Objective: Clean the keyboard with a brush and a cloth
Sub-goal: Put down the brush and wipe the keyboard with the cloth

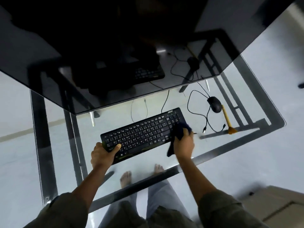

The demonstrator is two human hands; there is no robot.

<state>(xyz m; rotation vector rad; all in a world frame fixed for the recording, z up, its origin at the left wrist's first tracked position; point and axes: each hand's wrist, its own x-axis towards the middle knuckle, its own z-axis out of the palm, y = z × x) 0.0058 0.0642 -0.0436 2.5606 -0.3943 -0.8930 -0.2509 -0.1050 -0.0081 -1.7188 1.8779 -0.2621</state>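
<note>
The right hand's fingers curl round a bunched dark blue cloth, soft and limp, with a loose tail hanging below the palm. It presses on the right end of the keyboard. The left thumb lies on the keys while the left hand grips the near left corner. The keyboard is a thin, stiff, matte black plastic slab, probably light and apt to slide on the smooth glass desk, so bracing one end suits it. The brush lies to the right beside the mouse; its pale wooden handle looks the best place to hold it.
</note>
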